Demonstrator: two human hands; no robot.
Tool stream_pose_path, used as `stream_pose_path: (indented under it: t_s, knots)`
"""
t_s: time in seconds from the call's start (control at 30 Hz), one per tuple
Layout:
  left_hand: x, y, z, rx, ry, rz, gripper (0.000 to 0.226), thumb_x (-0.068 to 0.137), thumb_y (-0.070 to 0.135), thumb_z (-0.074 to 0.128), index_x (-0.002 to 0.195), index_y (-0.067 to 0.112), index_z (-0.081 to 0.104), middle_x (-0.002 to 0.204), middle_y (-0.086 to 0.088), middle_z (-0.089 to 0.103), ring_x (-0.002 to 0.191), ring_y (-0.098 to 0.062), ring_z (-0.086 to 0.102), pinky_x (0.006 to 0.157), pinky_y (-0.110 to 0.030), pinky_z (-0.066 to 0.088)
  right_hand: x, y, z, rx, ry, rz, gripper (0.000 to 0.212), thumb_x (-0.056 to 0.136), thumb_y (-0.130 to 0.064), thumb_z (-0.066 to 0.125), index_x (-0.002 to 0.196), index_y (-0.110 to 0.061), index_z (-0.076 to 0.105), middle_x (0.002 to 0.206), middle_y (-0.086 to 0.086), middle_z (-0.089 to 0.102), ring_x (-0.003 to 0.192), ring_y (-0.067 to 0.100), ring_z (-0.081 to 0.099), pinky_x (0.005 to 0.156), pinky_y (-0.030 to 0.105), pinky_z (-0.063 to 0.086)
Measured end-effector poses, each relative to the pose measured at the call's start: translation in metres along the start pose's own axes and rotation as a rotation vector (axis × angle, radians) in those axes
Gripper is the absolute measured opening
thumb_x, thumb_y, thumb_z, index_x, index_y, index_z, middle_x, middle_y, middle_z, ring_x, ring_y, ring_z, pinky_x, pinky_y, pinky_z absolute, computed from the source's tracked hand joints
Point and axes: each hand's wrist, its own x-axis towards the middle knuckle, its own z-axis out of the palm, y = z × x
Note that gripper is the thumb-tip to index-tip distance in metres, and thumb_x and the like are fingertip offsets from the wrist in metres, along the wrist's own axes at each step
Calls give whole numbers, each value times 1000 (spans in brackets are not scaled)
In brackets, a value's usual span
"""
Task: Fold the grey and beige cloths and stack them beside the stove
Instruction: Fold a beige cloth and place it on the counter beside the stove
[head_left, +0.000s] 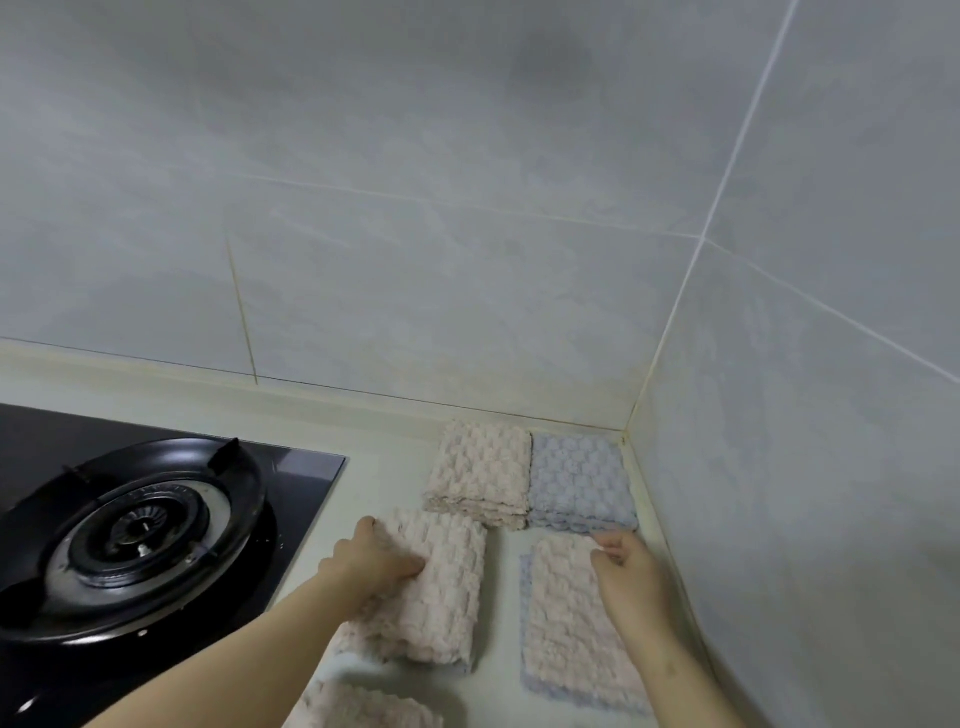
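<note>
The left hand (376, 561) is gripping the beige cloth (441, 597), lying lengthwise toward the beige stack (478, 473) just beyond; the right hand (631, 569) fingers (607, 546) are pinching the beige-on-grey cloth (566, 639).

No legible text anywhere.

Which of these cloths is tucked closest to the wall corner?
The grey folded cloth at the back right; the beige stack beside it sits nearer the stove.

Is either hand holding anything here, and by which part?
Left hand grips the folded beige cloth at its far left edge. Right hand pinches the far right corner of the second beige cloth, lying on a grey cloth.
</note>
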Motion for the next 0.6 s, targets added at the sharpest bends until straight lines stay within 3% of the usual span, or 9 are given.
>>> stream_pose_path:
  t_s: [0.17, 0.37, 0.5, 0.6]
  knots:
    - [-4, 18, 22, 30, 0, 40, 92, 66, 53, 68, 139, 24, 20, 128, -11, 42, 115, -33, 45, 99, -43, 44, 0, 1, -6, -17, -22, -27, 20, 88, -5, 52, 104, -13, 60, 101, 5, 58, 90, 19, 54, 70, 22, 34]
    - [-7, 31, 42, 74, 45, 90, 86, 78, 53, 63, 143, 22, 16, 138, -12, 39, 126, -34, 38, 106, -37, 31, -2, 12, 4, -112, -47, -18, 17, 85, -10, 54, 97, -21, 61, 102, 0, 63, 93, 17, 58, 80, 27, 44]
    - [-4, 25, 42, -87, -35, 135, 86, 63, 54, 64, 135, 29, 25, 132, -10, 46, 119, -35, 43, 104, -43, 36, -6, 11, 3, -223, -29, -56, 21, 85, -15, 55, 104, -19, 64, 98, -4, 62, 90, 15, 58, 79, 27, 46]
    - [-4, 15, 36, -208, -102, 174, 110, 47, 57, 68, 141, 34, 15, 136, -9, 44, 118, -34, 46, 102, -47, 41, -15, 3, 0, -226, -57, -60, 23, 88, -15, 52, 108, -20, 61, 98, -5, 59, 78, 9, 55, 71, 25, 45]
